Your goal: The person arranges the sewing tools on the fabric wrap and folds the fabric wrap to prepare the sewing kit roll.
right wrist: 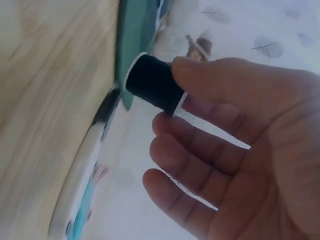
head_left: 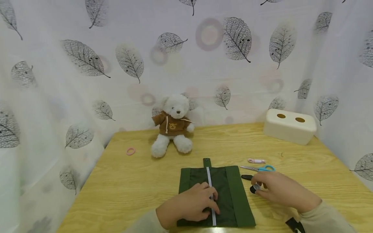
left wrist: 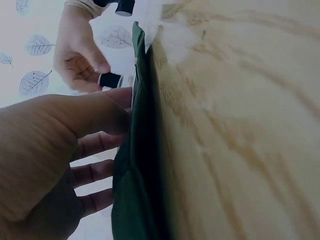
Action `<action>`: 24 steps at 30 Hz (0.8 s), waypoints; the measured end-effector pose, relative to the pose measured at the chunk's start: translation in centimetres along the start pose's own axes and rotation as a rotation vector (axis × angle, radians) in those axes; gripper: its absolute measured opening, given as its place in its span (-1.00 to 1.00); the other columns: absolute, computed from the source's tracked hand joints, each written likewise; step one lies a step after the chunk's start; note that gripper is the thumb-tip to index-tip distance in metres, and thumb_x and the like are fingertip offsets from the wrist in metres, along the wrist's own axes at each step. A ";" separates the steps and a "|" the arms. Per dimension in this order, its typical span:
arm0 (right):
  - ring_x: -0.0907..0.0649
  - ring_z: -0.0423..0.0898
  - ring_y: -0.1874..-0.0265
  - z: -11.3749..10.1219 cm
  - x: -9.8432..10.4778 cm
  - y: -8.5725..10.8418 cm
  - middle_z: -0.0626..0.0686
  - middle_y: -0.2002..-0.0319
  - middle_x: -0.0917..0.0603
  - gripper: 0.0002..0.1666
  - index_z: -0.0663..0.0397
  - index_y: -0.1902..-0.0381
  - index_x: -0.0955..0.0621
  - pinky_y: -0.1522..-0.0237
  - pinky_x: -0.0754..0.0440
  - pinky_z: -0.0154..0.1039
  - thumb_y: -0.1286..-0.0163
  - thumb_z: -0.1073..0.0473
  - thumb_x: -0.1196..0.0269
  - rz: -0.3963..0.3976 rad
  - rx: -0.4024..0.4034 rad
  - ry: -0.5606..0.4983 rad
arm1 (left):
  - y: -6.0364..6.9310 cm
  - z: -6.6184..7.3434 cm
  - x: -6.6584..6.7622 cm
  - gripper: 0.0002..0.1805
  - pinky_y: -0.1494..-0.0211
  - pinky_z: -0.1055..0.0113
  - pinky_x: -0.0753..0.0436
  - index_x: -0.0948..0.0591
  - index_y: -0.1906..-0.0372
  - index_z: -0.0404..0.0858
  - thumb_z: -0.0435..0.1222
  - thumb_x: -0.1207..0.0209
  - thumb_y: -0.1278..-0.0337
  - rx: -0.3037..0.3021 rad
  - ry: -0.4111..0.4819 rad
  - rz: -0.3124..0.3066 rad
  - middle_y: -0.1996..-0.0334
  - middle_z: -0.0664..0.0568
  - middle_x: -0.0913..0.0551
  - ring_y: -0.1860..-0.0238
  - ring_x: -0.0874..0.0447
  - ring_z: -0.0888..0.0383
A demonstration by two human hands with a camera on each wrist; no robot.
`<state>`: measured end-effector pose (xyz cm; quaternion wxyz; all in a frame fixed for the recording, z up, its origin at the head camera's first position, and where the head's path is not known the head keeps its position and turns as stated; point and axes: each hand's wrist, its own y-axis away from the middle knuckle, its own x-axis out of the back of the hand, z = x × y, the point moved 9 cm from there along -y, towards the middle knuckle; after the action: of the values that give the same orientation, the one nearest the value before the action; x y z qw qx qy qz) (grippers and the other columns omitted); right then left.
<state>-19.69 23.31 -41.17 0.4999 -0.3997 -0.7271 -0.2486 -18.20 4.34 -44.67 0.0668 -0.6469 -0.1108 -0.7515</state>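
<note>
A spool of black thread (right wrist: 153,83) is pinched between the thumb and fingers of my right hand (head_left: 281,187), low over the table beside the green cloth's right edge. My left hand (head_left: 193,202) rests on a dark green cloth organizer (head_left: 244,207) that lies flat. Its loosely bent fingers touch the pale strip (head_left: 209,176) down the middle. Something small and grey shows under these fingers, too covered to identify. In the left wrist view, the thumb and fingers (left wrist: 95,172) lie against the cloth (left wrist: 132,185), and the right hand (left wrist: 77,55) with the spool appears beyond.
Right of the organizer lie blue-handled scissors (head_left: 265,168), a pink-and-white bundle (head_left: 256,160) and a white tool with a black end (head_left: 247,177). A white teddy bear (head_left: 175,126) sits behind, a pink ring (head_left: 130,151) lies left, and a cream box (head_left: 288,127) stands back right.
</note>
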 end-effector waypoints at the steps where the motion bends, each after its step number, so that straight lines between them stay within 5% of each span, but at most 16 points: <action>1: -0.51 -0.39 0.35 -0.5 0.0 -0.3 -0.35 0.28 -0.58 -0.78 -0.17 0.18 -0.67 0.41 -0.54 -0.33 -0.25 0.14 -0.46 0.009 0.017 -0.007 | -0.1 0.0 0.0 -0.70 -0.05 0.46 -0.40 -0.71 -0.07 0.27 -0.18 -0.27 -0.35 0.005 0.003 -0.001 -0.15 0.22 -0.48 -0.06 -0.38 0.27; 8: -0.52 -0.40 0.36 -3.5 -1.3 -1.9 -0.35 0.24 -0.61 -0.83 -0.21 0.16 -0.67 0.39 -0.56 -0.36 -0.32 0.05 -0.43 -0.024 0.111 -0.145 | -0.4 -0.3 0.0 -0.82 0.00 0.50 -0.39 -0.71 0.12 0.23 -0.18 -0.32 -0.30 0.035 0.035 0.002 -0.08 0.26 -0.50 0.01 -0.38 0.30; 20: -0.51 -0.48 0.47 -7.9 -4.7 -3.4 -0.35 0.34 -0.61 -0.84 -0.06 0.15 -0.72 0.43 -0.55 -0.47 -0.33 0.11 -0.42 -0.130 0.248 -0.287 | 0.0 -0.3 0.1 -0.84 0.02 0.70 -0.37 -0.72 0.06 0.05 -0.25 -0.29 -0.33 0.028 0.167 0.026 -0.07 0.14 -0.52 0.05 -0.47 0.35; 24: -0.52 -0.49 0.51 -8.3 -5.5 -3.8 -0.37 0.40 -0.60 -0.86 -0.08 0.17 -0.72 0.44 -0.55 -0.48 -0.32 0.12 -0.42 -0.156 0.231 -0.318 | 0.1 -0.5 0.0 -0.83 0.02 0.70 -0.40 -0.71 0.03 0.04 -0.22 -0.29 -0.33 0.057 0.200 0.006 -0.10 0.15 -0.51 0.03 -0.48 0.38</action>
<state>-17.46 13.04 -42.96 0.4005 -0.3163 -0.8492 -0.1353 -18.67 4.08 -44.75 0.0982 -0.5669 -0.1230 -0.8086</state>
